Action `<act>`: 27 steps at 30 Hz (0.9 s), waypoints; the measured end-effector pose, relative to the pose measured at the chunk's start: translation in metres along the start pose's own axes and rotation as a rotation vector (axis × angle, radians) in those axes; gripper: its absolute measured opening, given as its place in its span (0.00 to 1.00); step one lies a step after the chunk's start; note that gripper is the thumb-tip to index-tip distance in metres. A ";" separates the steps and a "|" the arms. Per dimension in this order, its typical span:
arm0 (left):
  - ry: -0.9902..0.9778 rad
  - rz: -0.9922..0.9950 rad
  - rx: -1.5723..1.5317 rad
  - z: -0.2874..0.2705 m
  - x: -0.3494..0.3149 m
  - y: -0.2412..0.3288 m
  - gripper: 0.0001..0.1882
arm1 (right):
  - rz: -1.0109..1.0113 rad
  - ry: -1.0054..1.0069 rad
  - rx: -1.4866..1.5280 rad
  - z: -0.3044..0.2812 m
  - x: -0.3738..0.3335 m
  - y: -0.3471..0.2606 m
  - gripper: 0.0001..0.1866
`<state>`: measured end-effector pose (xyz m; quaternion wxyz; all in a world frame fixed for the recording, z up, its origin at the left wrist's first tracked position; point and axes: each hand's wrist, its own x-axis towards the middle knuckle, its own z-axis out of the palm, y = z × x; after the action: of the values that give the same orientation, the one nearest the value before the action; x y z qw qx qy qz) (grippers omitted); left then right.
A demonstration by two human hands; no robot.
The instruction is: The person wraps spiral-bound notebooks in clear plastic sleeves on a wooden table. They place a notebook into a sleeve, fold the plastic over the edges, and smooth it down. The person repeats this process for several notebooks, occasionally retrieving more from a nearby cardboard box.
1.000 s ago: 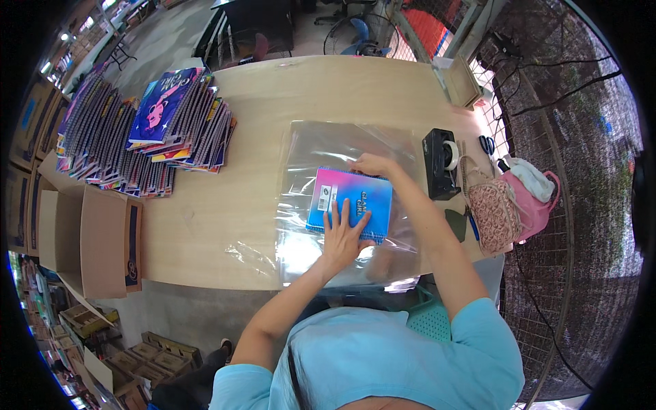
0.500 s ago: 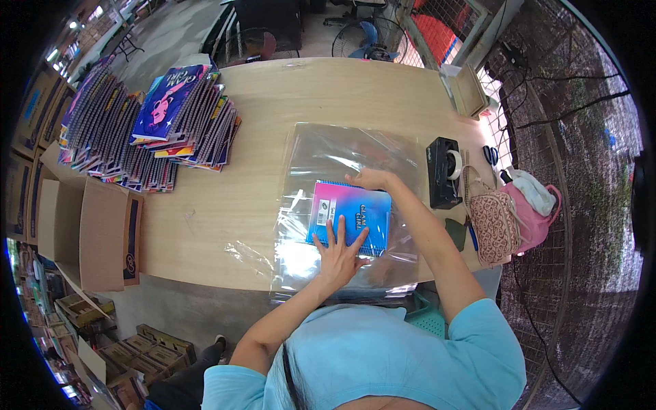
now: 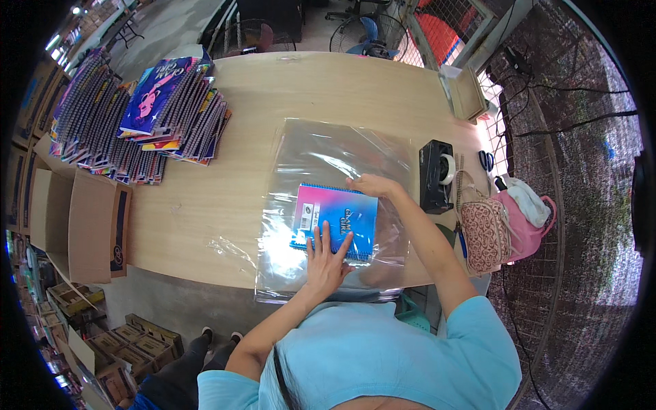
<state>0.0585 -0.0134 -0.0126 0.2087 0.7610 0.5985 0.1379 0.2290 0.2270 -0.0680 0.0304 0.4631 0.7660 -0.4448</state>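
Observation:
Blue-and-pink spiral notebooks (image 3: 355,208), seemingly a small stack with coils at the far and near edges, lie on a pile of clear plastic sheets or bags (image 3: 311,147). My left hand (image 3: 326,266) is open, its spread fingers flat on the near part of the top cover. At the far right corner of the notebooks is my right hand (image 3: 376,186), its fingers bent close together by the coil. Whether they pinch the plastic or the notebook edge cannot be made out.
Stacked spiral notebooks (image 3: 147,102) stand at the far left, beside an open cardboard box (image 3: 89,225). To the right are a black tape dispenser (image 3: 432,178), scissors (image 3: 486,160), a patterned pouch (image 3: 484,232) and a pink bag (image 3: 523,229). Fans (image 3: 369,37) stand beyond the table (image 3: 321,82).
The view has shifted slightly, so the table's things appear further left. My left hand has slid a little toward me on the cover. My right hand stays at the far corner.

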 end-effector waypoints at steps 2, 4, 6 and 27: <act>-0.001 -0.010 -0.005 0.002 -0.001 0.003 0.46 | 0.059 -0.131 -0.082 -0.004 0.007 0.004 0.46; -0.009 -0.035 0.009 0.001 -0.004 0.001 0.46 | 0.092 -0.139 -0.099 -0.003 0.009 -0.002 0.47; -0.030 -0.053 0.021 0.003 -0.004 0.002 0.46 | 0.088 -0.114 -0.063 0.000 0.012 -0.001 0.45; 0.017 -0.079 -0.002 0.006 -0.006 0.003 0.44 | -0.005 0.142 0.209 -0.073 0.053 -0.021 0.14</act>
<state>0.0625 -0.0210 -0.0161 0.2094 0.7353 0.6299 0.1366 0.2100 0.3118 -0.0345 -0.0733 0.4922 0.7167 -0.4886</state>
